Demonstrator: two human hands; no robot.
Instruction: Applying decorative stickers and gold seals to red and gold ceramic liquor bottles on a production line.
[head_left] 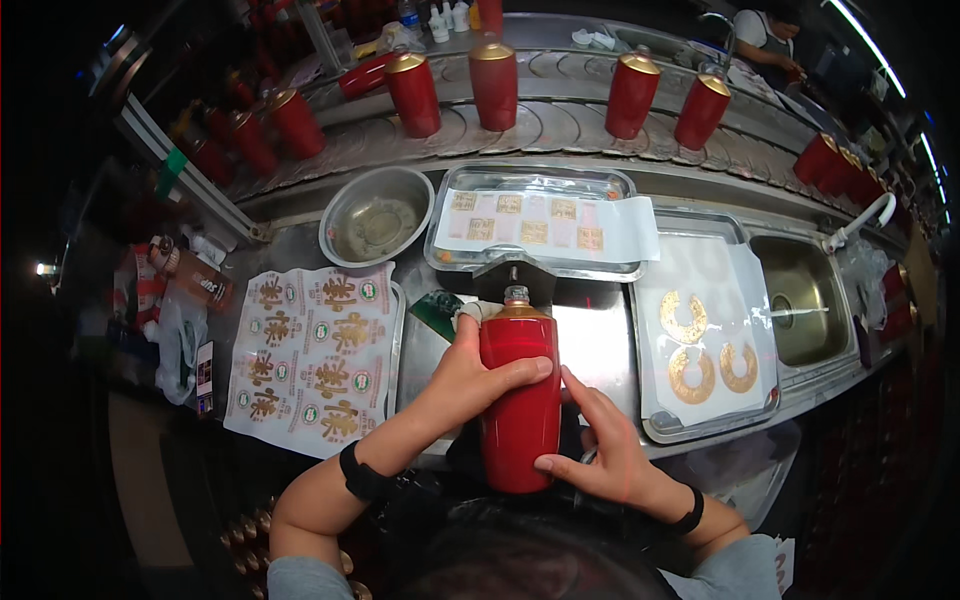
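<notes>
A glossy red bottle (518, 415) with a gold shoulder and a clear glass neck stands nearly upright in front of me. My left hand (468, 382) grips its upper left side, thumb lying across the front and the other fingers hidden behind. Something whitish shows at the fingers of that hand. Lower down on the right side, my right hand (612, 455) is closed on the bottle, with its thumb on the front and its index finger along the edge. Just behind the bottle's neck is a dark metal bracket (515, 270).
A sheet of gold character decals (310, 350) lies left, beside a metal bowl (385, 215). A tray (600, 268) with square decals is behind the bottle; a tray with gold C-shaped decals (692, 375) and a sink (800, 300) are right. Red bottles (493, 90) stand on the conveyor (560, 118).
</notes>
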